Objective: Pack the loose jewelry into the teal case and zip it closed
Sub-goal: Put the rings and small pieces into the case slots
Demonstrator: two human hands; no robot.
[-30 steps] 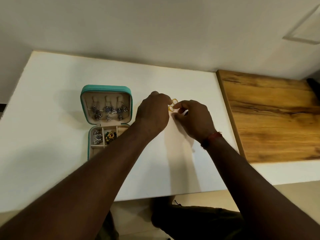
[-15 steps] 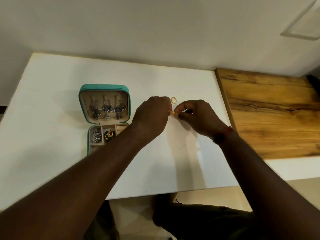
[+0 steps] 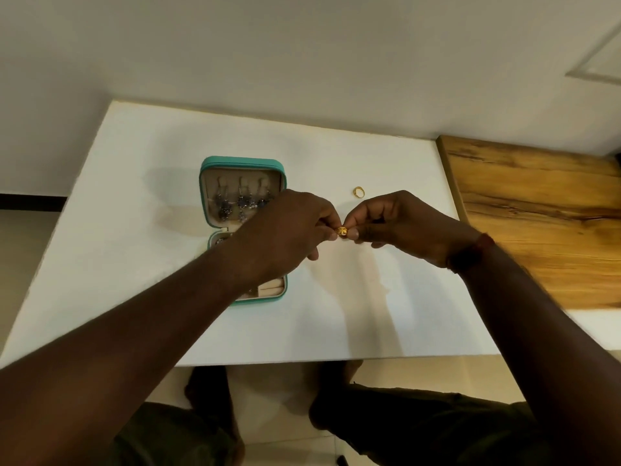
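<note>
Gold ring [image 3: 342,232], pinched between both hands' fingers [image 3: 352,234]

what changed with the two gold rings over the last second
One gold ring was let go and now lies alone on the white table. The other ring came down, pinched between left hand and right hand. The teal case stayed open.
</note>
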